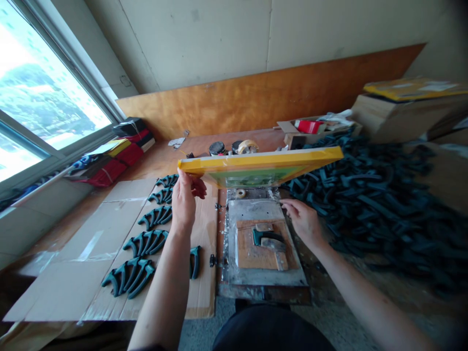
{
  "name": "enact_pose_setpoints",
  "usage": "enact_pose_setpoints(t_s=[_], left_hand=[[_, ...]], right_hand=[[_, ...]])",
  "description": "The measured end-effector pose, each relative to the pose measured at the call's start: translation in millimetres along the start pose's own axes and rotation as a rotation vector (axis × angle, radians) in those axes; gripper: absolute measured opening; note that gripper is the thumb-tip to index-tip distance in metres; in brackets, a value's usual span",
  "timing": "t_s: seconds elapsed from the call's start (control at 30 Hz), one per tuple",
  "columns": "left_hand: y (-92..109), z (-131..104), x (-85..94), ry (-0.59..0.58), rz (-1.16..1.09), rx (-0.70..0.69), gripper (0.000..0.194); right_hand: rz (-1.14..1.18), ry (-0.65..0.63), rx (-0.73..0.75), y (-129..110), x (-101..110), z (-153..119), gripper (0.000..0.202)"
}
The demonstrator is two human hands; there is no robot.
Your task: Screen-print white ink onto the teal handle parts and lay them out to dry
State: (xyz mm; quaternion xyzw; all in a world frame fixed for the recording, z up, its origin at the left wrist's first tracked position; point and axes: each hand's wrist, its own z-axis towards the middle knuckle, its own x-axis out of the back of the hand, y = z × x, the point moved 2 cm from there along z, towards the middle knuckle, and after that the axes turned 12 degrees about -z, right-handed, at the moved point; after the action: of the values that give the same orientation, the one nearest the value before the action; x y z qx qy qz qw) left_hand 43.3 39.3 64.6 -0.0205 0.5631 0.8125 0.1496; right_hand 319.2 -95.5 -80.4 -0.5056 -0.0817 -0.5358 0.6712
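A yellow-edged screen frame [263, 161] with a green mesh is tilted up above the back of a metal base plate [252, 209]. My left hand [186, 195] grips its left corner, thumb against the edge. Beside the plate's back right corner is my right hand [302, 219], its fingers pinched together; what they hold, if anything, is too small to tell. On the plate lies a wooden block [246, 256], and a dark green curved handle [268, 239] rests in its fixture. Another green handle [195, 262] lies on the cardboard, right of my left forearm.
Rows of green handles [129, 278] lie on cardboard [69, 278] at the left. A large pile of handles [369, 204] fills the right. Behind the frame stand dark jars [217, 148] and a tape roll [248, 146]. Cardboard boxes [395, 114] are at the back right.
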Motion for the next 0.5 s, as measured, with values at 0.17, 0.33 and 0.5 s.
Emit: enact_pose_setpoints(t_s=[0.17, 0.33, 0.5], left_hand=[[-6.1, 0.5, 3.0, 0.008, -0.019, -0.004, 0.059], [-9.2, -5.1, 5.8, 0.015, -0.038, -0.008, 0.054], [-13.9, -49.2, 35.5, 0.015, 0.061, 0.211, 0.046]], right_hand=[[-0.038, -0.225, -0.499, 109.7, 12.1, -37.1, 0.047], [-0.116, -0.255, -0.563, 136.9, 30.7, -49.5, 0.038], [-0.115, -0.182, -0.439, 145.7, 35.1, -37.9, 0.037]])
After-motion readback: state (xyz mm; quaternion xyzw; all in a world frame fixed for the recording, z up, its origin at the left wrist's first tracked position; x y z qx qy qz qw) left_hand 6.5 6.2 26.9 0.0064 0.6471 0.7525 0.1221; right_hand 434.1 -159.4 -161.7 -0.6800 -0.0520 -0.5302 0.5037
